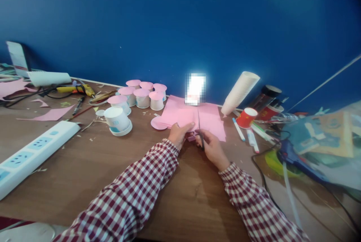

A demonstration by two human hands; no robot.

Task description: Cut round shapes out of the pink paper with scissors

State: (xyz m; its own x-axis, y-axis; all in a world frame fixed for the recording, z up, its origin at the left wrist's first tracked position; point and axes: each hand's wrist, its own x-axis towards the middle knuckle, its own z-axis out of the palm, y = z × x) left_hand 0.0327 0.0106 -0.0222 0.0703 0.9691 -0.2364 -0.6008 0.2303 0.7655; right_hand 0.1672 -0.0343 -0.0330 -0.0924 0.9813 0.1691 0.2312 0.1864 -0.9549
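Near the middle of the table, my left hand [179,135] pinches a piece of pink paper [184,116]. My right hand [213,147] grips a pair of scissors [201,140] by the handles, its blades pointing away from me at the paper. More pink sheets [214,121] lie stacked under and behind both hands. A pink paper disc [158,123] rests by the stack's left edge. Further left stand several white paper cups with pink tops [141,98], and in front of them a plain white cup [116,119].
A white power strip [39,151] lies at left, a yellow glue gun [75,89] behind it. On the right are a tall leaning stack of paper cups [239,93], a red cup [247,117], markers [238,129] and a blue glue gun [300,161] with its cable. The blue wall [158,27] closes off the back.
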